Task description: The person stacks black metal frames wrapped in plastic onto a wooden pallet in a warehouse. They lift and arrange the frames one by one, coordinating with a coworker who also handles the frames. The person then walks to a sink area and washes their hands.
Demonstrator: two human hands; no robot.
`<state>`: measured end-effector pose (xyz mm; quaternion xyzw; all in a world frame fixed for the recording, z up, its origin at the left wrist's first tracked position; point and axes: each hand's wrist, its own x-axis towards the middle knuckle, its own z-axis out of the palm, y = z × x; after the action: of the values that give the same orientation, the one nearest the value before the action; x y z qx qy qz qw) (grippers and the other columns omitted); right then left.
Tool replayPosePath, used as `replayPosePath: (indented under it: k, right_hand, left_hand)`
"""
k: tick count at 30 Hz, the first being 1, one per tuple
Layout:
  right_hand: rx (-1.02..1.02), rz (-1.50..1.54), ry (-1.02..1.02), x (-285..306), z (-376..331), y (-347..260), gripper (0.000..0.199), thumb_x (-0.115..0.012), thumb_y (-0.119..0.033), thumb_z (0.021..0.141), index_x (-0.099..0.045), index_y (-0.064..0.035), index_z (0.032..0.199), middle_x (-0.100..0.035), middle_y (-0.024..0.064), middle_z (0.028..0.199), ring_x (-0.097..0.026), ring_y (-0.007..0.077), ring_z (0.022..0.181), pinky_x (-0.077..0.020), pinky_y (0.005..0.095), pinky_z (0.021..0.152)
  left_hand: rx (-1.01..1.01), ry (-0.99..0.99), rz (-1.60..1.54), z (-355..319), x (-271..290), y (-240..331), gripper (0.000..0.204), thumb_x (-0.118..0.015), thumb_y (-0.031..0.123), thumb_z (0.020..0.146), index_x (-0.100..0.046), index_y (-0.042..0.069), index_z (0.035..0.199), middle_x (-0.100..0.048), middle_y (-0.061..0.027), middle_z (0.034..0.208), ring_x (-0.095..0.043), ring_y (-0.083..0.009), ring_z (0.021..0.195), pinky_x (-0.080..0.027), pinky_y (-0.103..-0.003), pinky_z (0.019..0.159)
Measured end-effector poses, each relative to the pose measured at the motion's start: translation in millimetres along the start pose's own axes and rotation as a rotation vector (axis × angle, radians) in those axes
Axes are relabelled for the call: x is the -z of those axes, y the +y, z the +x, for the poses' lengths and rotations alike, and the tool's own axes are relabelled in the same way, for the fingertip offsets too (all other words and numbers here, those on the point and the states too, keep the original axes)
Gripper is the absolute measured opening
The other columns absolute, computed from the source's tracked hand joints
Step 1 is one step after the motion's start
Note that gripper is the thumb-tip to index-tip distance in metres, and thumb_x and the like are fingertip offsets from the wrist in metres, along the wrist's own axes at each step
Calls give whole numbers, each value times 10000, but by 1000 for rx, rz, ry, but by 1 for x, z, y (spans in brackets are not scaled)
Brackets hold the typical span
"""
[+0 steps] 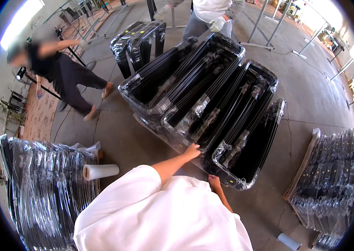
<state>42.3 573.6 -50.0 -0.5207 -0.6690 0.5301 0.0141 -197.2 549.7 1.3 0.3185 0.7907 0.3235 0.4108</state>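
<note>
Bundles of black, rounded-corner frames, bound in clear film, stand close together before me on a low base. My left hand is closed at the near end of the middle bundle, its fingertips against the wrapped edge. Lower and to the right, my right hand is curled at the near left corner of the rightmost bundle; its fingers are partly hidden. Across the bundles, a co-worker in white gloves stands at the far end.
Wrapped black stacks stand at left and right. A film roll lies on the left stack, another roll on the floor. A smaller wrapped bundle stands beyond. Another person strides at far left. Metal racks stand behind.
</note>
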Motion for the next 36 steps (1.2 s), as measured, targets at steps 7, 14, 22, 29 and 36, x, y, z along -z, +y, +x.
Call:
replayPosePath:
  k: [7,14,22,29,36]
  right_hand:
    - [19,173,-33,-19,72,-118,260,-516,-251,775,-608,-8,783,-545,-12,660,-458,82,598,-378,251,527]
    - [271,358,-232,-87,128,-374,369,-500,-169,800,-467,-16,1134,-542,-16,918,-446,41,728,-322,177,569]
    - [397,877,-521,-222,175,-616,494,-488,-230,835,-321,11,1233,-433,153,1186,-413,219,1107,-300,319,939]
    - [595,697,-702,-299,209,-728,536,-520,-227,819,-302,22,1239,-431,150,1183,-418,195,1094,-318,289,920]
    - [880,270,577,-343,352,-795,226,-480,-44,774,-528,-8,991,-538,128,947,-536,212,888,-426,297,774]
  left_hand:
    - [-8,109,-251,29,70,28,459,-548,177,709,-474,6,1129,-292,-223,1285,-312,-260,1194,-258,-276,955]
    - [-271,427,-565,84,288,28,348,-524,115,761,-494,4,1090,-517,-106,1081,-454,-192,1037,-333,-261,885]
    - [-261,959,-619,159,564,-83,331,-542,91,749,-470,-4,1058,-496,-107,1051,-464,-177,971,-361,-277,846]
    - [-110,930,-482,198,722,-131,701,-645,350,684,-319,3,1197,-297,-161,1216,-308,-249,1125,-284,-337,919]
    - [50,789,-593,326,841,-172,1006,-584,580,646,-78,9,1302,-120,-199,1344,-143,-286,1248,-140,-384,1002]
